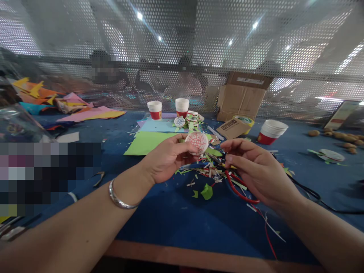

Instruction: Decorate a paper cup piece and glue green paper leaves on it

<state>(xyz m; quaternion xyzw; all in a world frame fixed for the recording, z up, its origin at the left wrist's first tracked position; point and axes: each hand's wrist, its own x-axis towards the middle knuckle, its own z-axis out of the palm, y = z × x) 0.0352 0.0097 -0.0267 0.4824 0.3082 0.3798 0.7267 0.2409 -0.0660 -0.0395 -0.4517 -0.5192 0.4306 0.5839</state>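
Observation:
My left hand point(173, 155), with a silver bangle on the wrist, holds a white paper-cup bottom point(196, 142) between thumb and fingers. Red lines are drawn in a pattern across its round face. To the right of it, and apart from it, my right hand point(250, 163) is closed with thumb and fingertips together; what they pinch is too small to make out. Just below that hand lies a red loop point(239, 193), perhaps a scissors handle. Paper scraps point(212, 170) in green and white are strewn under both hands, with a bigger green scrap point(207, 192) nearer me.
Stacked paper cups point(155, 110) stand at the back, another stack point(271, 132) at right. Green paper point(150, 143) lies left of centre. Small paper turtles point(179, 121) sit behind my hands. A cardboard box point(241, 100) leans against the perforated screen point(199, 45). Walnut-like objects point(341, 135) lie far right.

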